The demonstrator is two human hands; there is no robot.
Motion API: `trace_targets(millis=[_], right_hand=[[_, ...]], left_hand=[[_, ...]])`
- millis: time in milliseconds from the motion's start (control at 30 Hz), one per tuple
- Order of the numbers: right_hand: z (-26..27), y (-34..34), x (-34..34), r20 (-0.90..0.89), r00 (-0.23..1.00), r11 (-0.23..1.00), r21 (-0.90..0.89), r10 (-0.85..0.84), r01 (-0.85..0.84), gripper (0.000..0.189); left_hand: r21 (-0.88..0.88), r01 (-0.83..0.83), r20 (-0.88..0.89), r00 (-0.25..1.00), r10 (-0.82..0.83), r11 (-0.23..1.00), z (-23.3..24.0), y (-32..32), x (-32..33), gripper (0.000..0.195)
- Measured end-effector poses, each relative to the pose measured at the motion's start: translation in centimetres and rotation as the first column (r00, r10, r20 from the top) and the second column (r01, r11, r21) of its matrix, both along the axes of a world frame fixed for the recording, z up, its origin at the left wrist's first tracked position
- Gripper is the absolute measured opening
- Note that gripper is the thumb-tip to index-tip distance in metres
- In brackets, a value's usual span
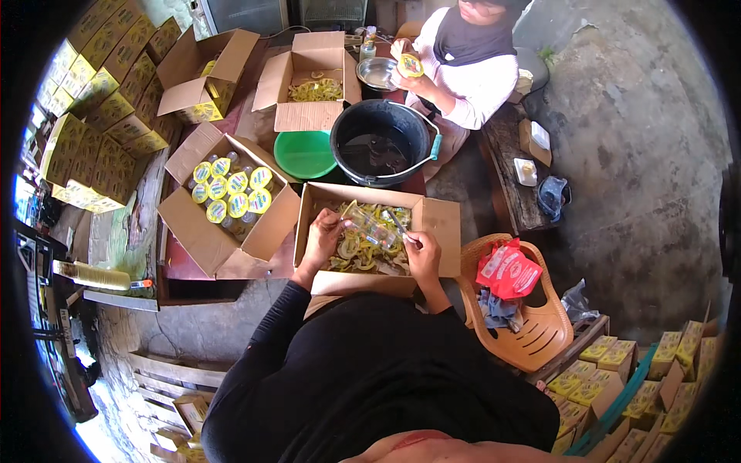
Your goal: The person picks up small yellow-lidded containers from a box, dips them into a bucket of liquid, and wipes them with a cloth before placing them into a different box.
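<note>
My left hand grips a clear plastic cup by one end, tilted on its side over an open cardboard box. Between the fingers of my right hand is a slim dark blade, its tip close to the cup; whether they touch I cannot tell. Yellow film scraps and cut rings fill much of the box below both hands. To the left, another open carton holds several clear cups with yellow printed lids.
A black bucket of dark liquid and a green basin stand beyond the box. Across the table a person holds a yellow-lidded cup. An orange plastic chair is at my right. Stacked cartons rise at left.
</note>
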State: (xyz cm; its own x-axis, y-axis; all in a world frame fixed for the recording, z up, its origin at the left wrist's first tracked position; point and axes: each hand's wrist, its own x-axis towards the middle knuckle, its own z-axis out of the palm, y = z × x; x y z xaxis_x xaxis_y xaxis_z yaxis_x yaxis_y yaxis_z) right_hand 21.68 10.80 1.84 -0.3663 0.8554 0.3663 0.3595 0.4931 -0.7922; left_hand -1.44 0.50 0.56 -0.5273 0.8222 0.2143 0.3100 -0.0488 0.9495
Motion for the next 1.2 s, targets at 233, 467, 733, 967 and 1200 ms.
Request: trace_targets(millis=[233,467,733,967,1200], right_hand=[[-0.5,1.6,4.7,0.003,1.0,1.0,0.012,0.006,-0.006,0.011],[0.5,2.4,6.6,-0.027,0.999,0.997,-0.069,0.022,-0.024,0.014],[0.1,4.0,10.4,-0.051,0.999,1.0,-0.016,-0.009,0.008,0.015],[-0.2,4.4,12.1,-0.074,0.997,0.993,-0.11,0.024,-0.032,0.015],[-2.9,4.2,11.7,-0.067,0.981,0.961,-0.2,0.183,-0.193,0.013]], left_hand=[[0.051,-0.13,-0.143,0.98,0.136,0.99,7.7,5.4,-0.8,0.019],[-0.035,-0.198,0.327,0.924,0.199,0.98,2.2,12.4,-4.8,0.026],[-0.129,-0.224,0.7,0.669,0.249,0.966,-0.1,11.3,-2.8,0.023],[-0.004,-0.307,0.838,0.518,0.17,0.952,-0.7,9.4,-0.5,0.064],[0.089,-0.223,0.837,0.545,0.049,0.971,-1.8,2.9,3.1,0.077]])
